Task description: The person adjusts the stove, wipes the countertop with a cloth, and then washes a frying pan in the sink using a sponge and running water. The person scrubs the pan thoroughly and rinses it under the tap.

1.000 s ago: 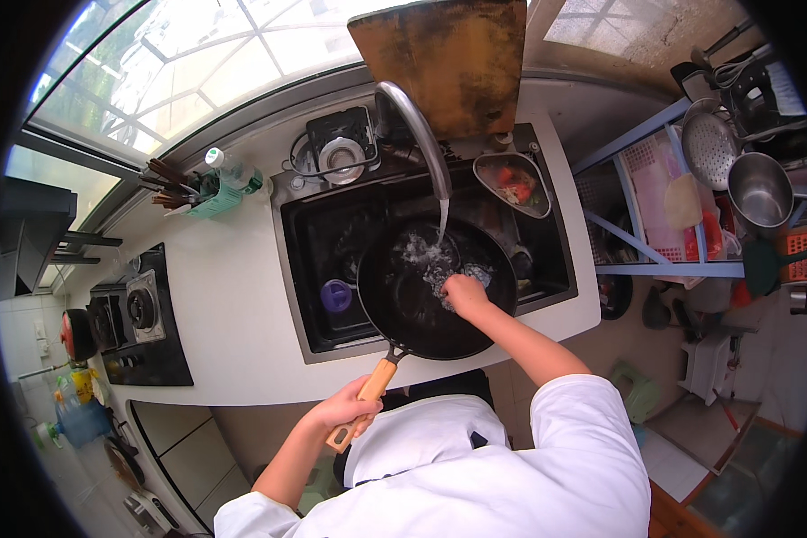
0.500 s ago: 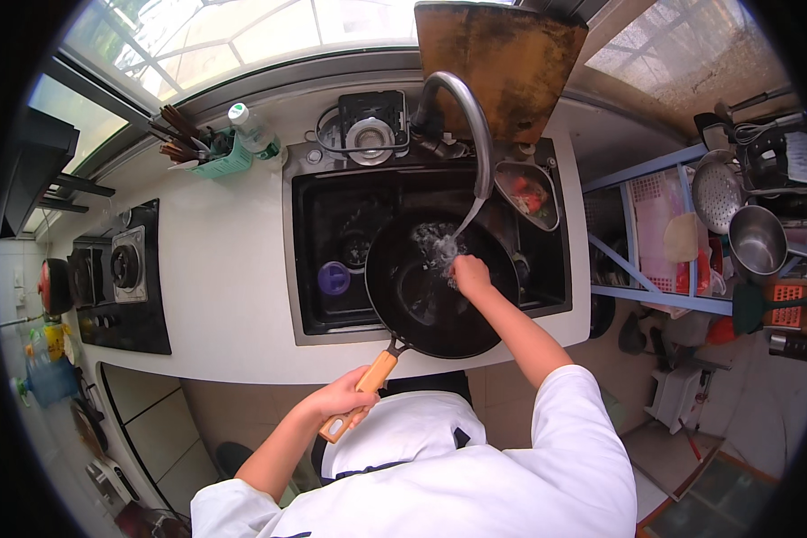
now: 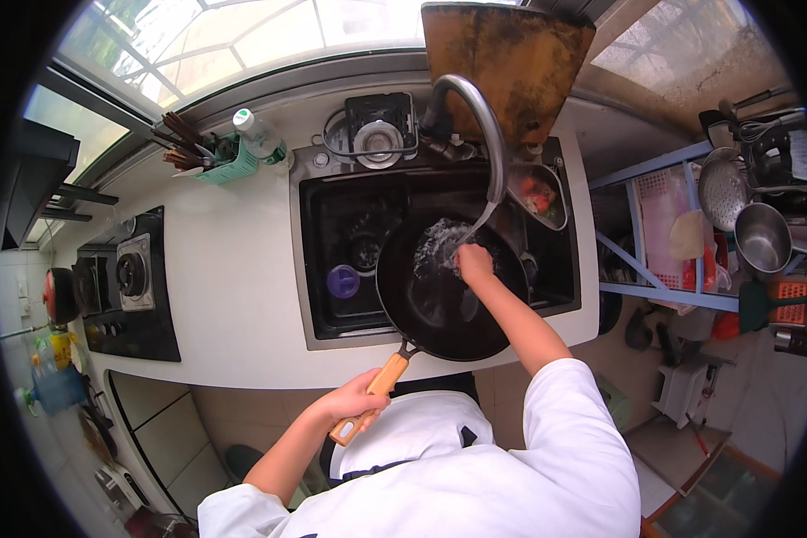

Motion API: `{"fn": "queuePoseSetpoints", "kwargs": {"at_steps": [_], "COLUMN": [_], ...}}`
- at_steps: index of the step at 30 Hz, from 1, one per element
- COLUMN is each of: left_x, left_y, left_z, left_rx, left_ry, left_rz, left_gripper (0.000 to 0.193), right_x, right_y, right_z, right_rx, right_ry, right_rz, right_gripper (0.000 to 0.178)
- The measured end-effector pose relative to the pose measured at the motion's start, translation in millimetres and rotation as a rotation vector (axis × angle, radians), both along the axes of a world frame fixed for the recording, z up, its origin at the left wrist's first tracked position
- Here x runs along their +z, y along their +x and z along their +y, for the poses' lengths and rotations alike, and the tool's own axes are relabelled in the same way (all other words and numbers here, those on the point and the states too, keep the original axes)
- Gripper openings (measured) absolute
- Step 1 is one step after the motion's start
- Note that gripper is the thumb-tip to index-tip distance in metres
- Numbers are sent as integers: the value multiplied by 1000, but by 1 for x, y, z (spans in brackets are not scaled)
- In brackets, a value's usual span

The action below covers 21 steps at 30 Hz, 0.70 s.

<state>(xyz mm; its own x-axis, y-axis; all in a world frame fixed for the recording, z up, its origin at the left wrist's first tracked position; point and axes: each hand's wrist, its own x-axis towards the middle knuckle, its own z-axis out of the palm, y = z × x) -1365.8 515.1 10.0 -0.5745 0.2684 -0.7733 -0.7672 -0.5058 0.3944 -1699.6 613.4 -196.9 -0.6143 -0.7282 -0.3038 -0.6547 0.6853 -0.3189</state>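
Observation:
A black frying pan (image 3: 444, 318) with a wooden handle (image 3: 388, 375) lies over the right part of the dark sink (image 3: 307, 242). My left hand (image 3: 359, 401) is wrapped round that handle, near its end. Inside the pan, my right hand (image 3: 475, 264) is closed just beside the falling water; whatever its fingers hold, if anything, is hidden. From the curved metal faucet (image 3: 491, 121) a stream runs down into the pan, and whitish splashing water (image 3: 435, 247) spreads across the bottom.
A purple round object (image 3: 342, 282) sits in the sink's left part. A strainer basket with red scraps (image 3: 538, 197) hangs at its right corner. Behind stand a cutting board (image 3: 511, 63), a bottle (image 3: 258, 134) and a green utensil holder (image 3: 229, 166). The stove (image 3: 134, 278) is at left.
The view has shifted slightly, so everything sits a little further right. My right hand stays by the stream, and the splash in the pan has changed shape. My left hand keeps its grip.

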Motion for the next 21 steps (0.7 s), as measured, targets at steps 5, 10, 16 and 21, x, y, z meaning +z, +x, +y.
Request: {"fn": "queuePoseSetpoints", "kwargs": {"at_steps": [5, 10, 16, 21], "left_x": [5, 14, 3, 12], "left_y": [3, -4, 3, -8], "left_z": [-5, -4, -2, -5], "left_rx": [-8, 8, 8, -18], "left_ry": [-13, 5, -2, -6], "left_rz": [-20, -49, -48, -63], "left_gripper": [40, 41, 38, 35], "right_x": [23, -2, 20, -2], "right_y": [11, 4, 30, 13], "right_z": [6, -10, 3, -16], "right_rx": [72, 56, 36, -16], "right_ry": [58, 9, -91, 32], "right_rz": [-111, 147, -211, 68], "right_gripper": [10, 5, 6, 8]}}
